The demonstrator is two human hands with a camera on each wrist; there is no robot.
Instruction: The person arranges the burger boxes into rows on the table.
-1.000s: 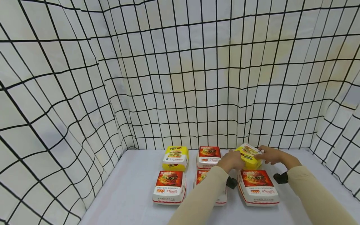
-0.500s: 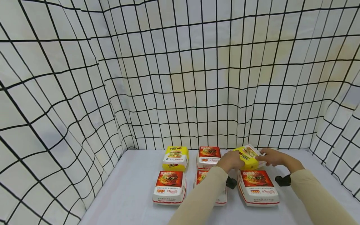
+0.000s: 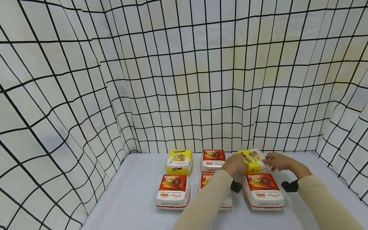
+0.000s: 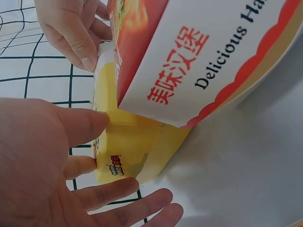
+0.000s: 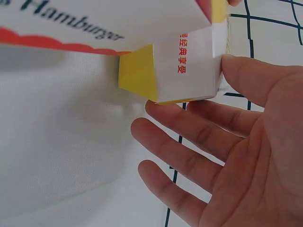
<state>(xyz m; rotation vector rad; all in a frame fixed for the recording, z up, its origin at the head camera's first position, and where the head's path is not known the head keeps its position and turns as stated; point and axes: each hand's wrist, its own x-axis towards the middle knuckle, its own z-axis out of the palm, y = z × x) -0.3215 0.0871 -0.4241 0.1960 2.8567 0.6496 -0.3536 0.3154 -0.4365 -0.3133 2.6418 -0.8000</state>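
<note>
A yellow-and-white hamburger box (image 3: 253, 161) lies at the back right, held between both hands behind a red-and-white hamburger box (image 3: 264, 191). My left hand (image 3: 235, 164) grips its left side; in the left wrist view the thumb is on its edge, with the other fingers (image 4: 111, 191) along its side. At its right corner is my right hand (image 3: 280, 161), thumb and fingers (image 5: 175, 113) on the edges. The red-and-white box partly hides it in both wrist views.
Left of it stand another yellow box (image 3: 179, 162) and several red-and-white boxes (image 3: 172, 191), one partly behind the left sleeve (image 3: 204, 204). All are on a white table (image 3: 126, 191). White walls with a black grid (image 3: 184, 95) rise behind and at the sides.
The yellow box has turned from slanted to nearly in line with the row and shifted slightly left. Both hands have stayed at its sides.
</note>
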